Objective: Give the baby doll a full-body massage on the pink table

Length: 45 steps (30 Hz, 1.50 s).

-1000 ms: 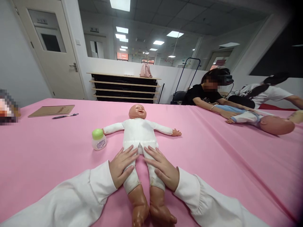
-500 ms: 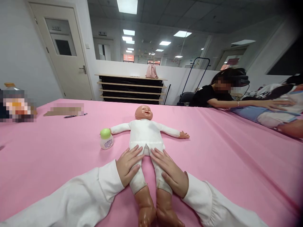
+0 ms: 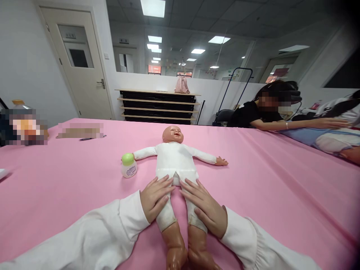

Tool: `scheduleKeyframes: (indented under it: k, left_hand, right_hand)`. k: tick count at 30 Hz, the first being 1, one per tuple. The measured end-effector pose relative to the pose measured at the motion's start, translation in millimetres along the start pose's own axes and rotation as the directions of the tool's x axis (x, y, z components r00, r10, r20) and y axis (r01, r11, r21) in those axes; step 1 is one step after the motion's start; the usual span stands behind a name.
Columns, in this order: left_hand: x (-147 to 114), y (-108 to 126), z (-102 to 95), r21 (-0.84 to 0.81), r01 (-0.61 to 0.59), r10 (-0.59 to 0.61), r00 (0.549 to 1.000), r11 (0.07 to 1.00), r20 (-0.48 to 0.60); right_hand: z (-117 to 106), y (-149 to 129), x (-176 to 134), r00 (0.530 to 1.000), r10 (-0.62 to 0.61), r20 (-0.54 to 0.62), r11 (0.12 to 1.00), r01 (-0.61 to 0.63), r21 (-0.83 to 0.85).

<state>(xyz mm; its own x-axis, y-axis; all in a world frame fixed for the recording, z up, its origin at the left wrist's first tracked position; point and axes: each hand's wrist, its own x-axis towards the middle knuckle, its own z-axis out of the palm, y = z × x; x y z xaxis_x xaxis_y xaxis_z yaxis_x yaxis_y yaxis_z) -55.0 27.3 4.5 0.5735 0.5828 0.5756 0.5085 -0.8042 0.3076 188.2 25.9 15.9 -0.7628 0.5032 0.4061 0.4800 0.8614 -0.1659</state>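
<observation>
A baby doll [image 3: 176,157] in a white cloth body lies on its back, its head away from me and its arms spread wide. My left hand [image 3: 156,195] rests flat on the doll's thigh on the left side, fingers stretched out. On the other thigh lies my right hand [image 3: 203,202], also flat with its fingers apart. Both palms hide parts of the upper legs; the brown lower legs and feet point towards me. Beside the doll's hand on the left stands a small bottle [image 3: 129,167] with a green cap.
A pink sheet [image 3: 92,180] covers the table. At the far left are a blurred bottle [image 3: 21,103], a blurred flat brown item [image 3: 80,131] and a pen [image 3: 87,139]. A person [image 3: 253,116] in black leans over another doll at the right. Shelves [image 3: 160,107] stand behind.
The whole view has shifted slightly, so everything appears a little further right. Both hands stay on the doll's thighs. The other person's hand at the right has moved slightly.
</observation>
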Motion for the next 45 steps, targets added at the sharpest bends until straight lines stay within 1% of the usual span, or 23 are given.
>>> scheduleKeyframes:
  k: [3, 4, 6, 7, 9, 12, 14, 17, 20, 22, 24, 26, 28, 29, 31, 33, 36, 38, 40, 42, 44, 45]
  left_hand:
    - [-3.2, 4.5, -2.3, -0.100, -0.101, 0.102, 0.995, 0.990, 0.005]
    - [-4.6, 6.2, -3.8, -0.136, -0.134, 0.134, 0.991, 0.982, -0.009]
    - [-6.4, 8.1, -6.4, -0.179, -0.172, 0.165, 0.985, 0.969, -0.054]
    - [-6.6, 7.9, -7.0, -0.181, -0.177, 0.167, 0.983, 0.967, -0.071]
    - [-5.6, 5.3, -5.8, -0.136, -0.145, 0.135, 0.987, 0.980, -0.083]
    - [-2.5, -0.6, 0.8, -0.009, -0.017, 0.016, 0.999, 1.000, -0.049]
    - [-1.4, -2.6, 4.8, 0.025, 0.022, -0.021, 1.000, 0.999, -0.009]
    - [-2.3, 0.1, 4.7, -0.046, -0.033, 0.034, 0.999, 0.998, 0.018]
    - [-4.1, 4.7, -0.8, -0.162, -0.121, 0.124, 0.992, 0.979, 0.006]
    - [-4.6, 4.9, -2.0, -0.200, -0.151, 0.150, 0.989, 0.968, -0.018]
    - [-4.2, 1.7, 1.6, -0.168, -0.110, 0.102, 0.993, 0.980, -0.055]
    - [-3.4, -3.2, 8.4, -0.086, -0.018, 0.009, 0.995, 0.996, -0.096]
    - [-2.8, -7.1, 14.4, -0.024, 0.048, -0.050, 0.993, 0.999, -0.103]
    - [-2.7, -7.9, 15.9, -0.015, 0.053, -0.055, 0.995, 0.998, -0.087]
    - [-2.9, -6.5, 14.5, -0.040, 0.017, -0.018, 0.999, 0.999, -0.035]
    - [-3.6, -2.1, 8.3, -0.098, -0.042, 0.043, 0.999, 0.994, 0.003]
    - [-4.6, 4.9, -2.7, -0.182, -0.135, 0.141, 0.990, 0.974, 0.018]
    - [-4.4, 6.2, -5.7, -0.185, -0.160, 0.166, 0.986, 0.969, 0.017]
    - [-3.4, 4.3, -3.8, -0.122, -0.120, 0.121, 0.993, 0.985, 0.003]
    - [-1.9, 0.6, 1.1, -0.036, -0.038, 0.038, 0.999, 0.999, -0.014]
    - [-0.7, -1.9, 5.3, 0.007, 0.009, -0.009, 1.000, 1.000, -0.006]
    - [-0.5, -2.1, 6.2, 0.000, 0.009, -0.009, 1.000, 1.000, 0.005]
  right_hand:
    - [2.6, -4.0, -1.3, 0.994, -0.113, 0.000, 0.990, 0.113, 0.082]
    - [2.8, -5.7, -1.9, 0.989, -0.148, -0.002, 0.983, 0.147, 0.105]
    - [2.0, -8.0, -2.6, 0.984, -0.177, 0.014, 0.979, 0.174, 0.109]
    - [1.1, -8.0, -2.6, 0.986, -0.167, 0.027, 0.982, 0.164, 0.091]
    - [-0.7, -6.1, -2.0, 0.995, -0.093, 0.035, 0.995, 0.091, 0.038]
    - [-1.1, -0.8, -0.6, 0.999, 0.042, 0.003, 0.999, -0.042, -0.003]
    - [0.1, 1.0, -0.3, 0.998, 0.063, 0.011, 0.998, -0.063, 0.000]
    - [1.9, -1.8, -0.9, 0.999, -0.031, 0.028, 0.998, 0.029, 0.056]
    - [1.1, -8.4, -1.8, 0.988, -0.151, 0.037, 0.978, 0.144, 0.151]
    - [-0.6, -11.0, -2.0, 0.981, -0.188, 0.045, 0.970, 0.178, 0.164]
    - [-2.1, -10.3, -2.0, 0.987, -0.156, 0.037, 0.982, 0.151, 0.115]
    - [-2.5, -7.0, -1.7, 0.998, -0.062, -0.002, 0.997, 0.062, 0.052]
    - [-1.1, -3.3, -1.3, 0.999, 0.026, -0.021, 0.999, -0.026, 0.029]
    - [0.3, -1.9, -1.3, 0.999, 0.048, -0.020, 0.998, -0.047, 0.032]
    - [4.0, -1.1, -1.9, 0.999, 0.038, -0.005, 0.998, -0.038, 0.057]
    - [8.1, -2.6, -3.2, 1.000, -0.022, -0.017, 0.995, 0.024, 0.098]
    - [10.4, -6.6, -5.2, 0.991, -0.128, -0.049, 0.981, 0.133, 0.142]
    - [7.9, -8.1, -5.2, 0.988, -0.151, -0.017, 0.981, 0.152, 0.118]
    - [3.4, -7.9, -3.9, 0.995, -0.101, 0.010, 0.993, 0.100, 0.057]
    - [-0.1, -6.2, -2.0, 1.000, -0.005, -0.003, 1.000, 0.005, 0.010]
    - [-0.8, -4.6, -0.6, 0.998, 0.060, -0.011, 0.998, -0.060, 0.006]
    - [0.0, -4.4, -0.3, 0.998, 0.066, 0.000, 0.998, -0.066, 0.016]
